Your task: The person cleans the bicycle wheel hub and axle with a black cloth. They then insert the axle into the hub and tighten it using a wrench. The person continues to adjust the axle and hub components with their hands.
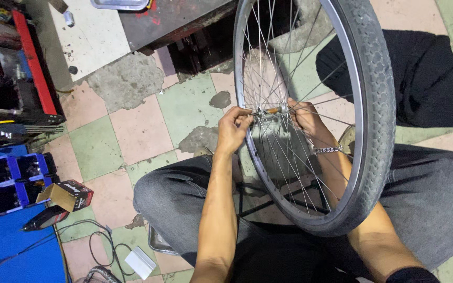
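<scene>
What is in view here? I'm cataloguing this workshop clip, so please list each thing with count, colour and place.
bicycle wheel: one, grey tyre, silver rim and spokes, upright between the knees
hub axle: one, rusty brown, wheel centre
cardboard box: one, brown and black, open, floor left
storage tray: one, blue, compartments, far left
cable: one, black, floor lower left
floor tiles: green and pink, worn
left hand: on the axle's left end
right hand: behind the spokes, at the hub

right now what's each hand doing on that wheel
Left hand: closed, fingers pinching the axle end at the wheel hub.
Right hand: closed on the hub's far side, behind the spokes.
</scene>
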